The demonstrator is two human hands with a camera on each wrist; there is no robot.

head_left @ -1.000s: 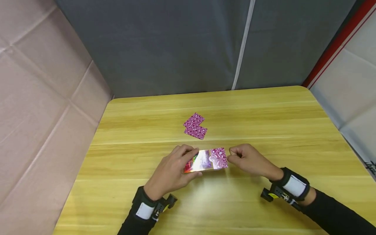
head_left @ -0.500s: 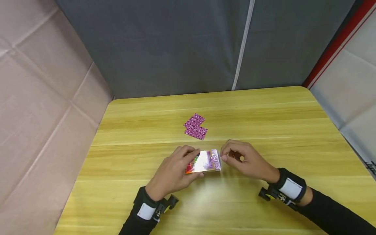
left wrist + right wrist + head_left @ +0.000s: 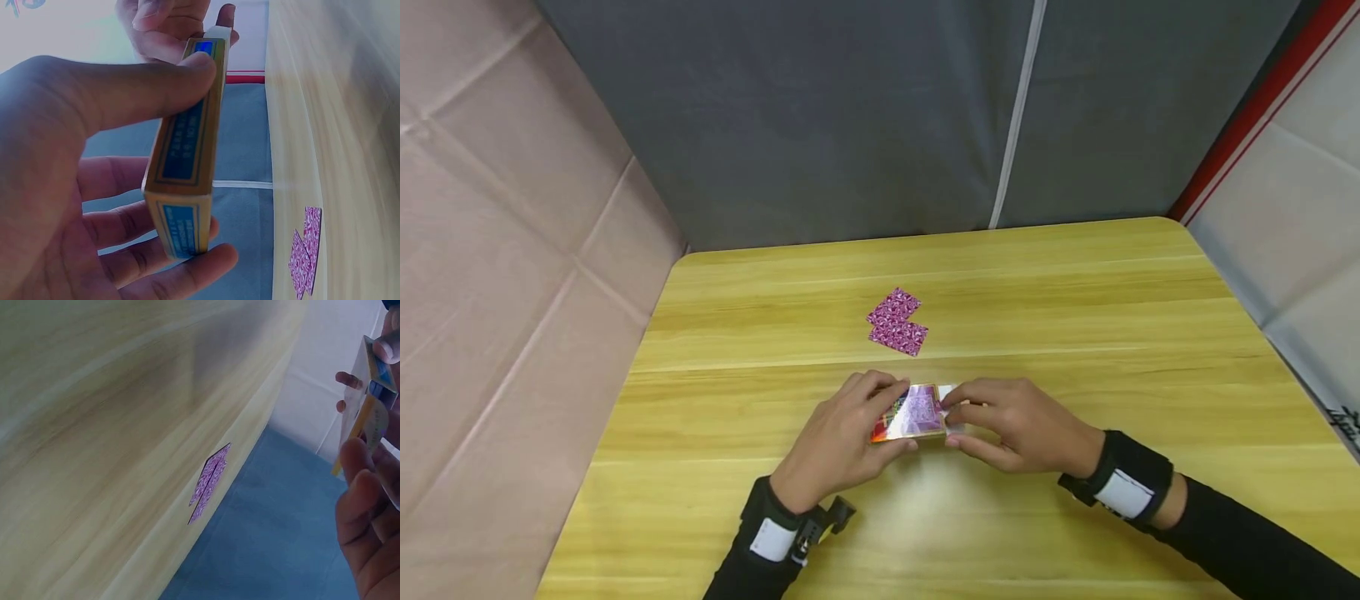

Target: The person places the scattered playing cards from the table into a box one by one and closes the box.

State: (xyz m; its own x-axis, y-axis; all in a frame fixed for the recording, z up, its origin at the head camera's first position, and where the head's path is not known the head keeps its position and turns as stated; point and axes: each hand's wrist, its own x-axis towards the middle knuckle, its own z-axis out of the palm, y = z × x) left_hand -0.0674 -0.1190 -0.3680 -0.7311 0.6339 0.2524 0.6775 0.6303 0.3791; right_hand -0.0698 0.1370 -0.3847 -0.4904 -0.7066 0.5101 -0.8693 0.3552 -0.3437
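A small card box (image 3: pixel 917 412) with a shiny printed face is held by my left hand (image 3: pixel 842 437), fingers along its far side and thumb along its near side. In the left wrist view the thumb presses on a blue gold-edged side of the card box (image 3: pixel 187 137). My right hand (image 3: pixel 1018 423) has its bent fingers at the box's right end, where a white flap (image 3: pixel 219 33) stands out. From the right wrist view, fingertips are close to a yellow-edged flap (image 3: pixel 375 422). Two purple patterned cards (image 3: pixel 900 337) lie partly overlapping beyond the hands.
Wood-grain table (image 3: pixel 1150 333) stretches under both hands. A grey curtain (image 3: pixel 812 125) closes off its far edge, with pale panels (image 3: pixel 512 292) at the left and right. Each wrist wears a black strap (image 3: pixel 1131 479).
My right hand moves left onto the box's end, its fingers spreading over it. The purple patterned end shortens and drops from sight; white flap shows there. Left hand stays nearly still.
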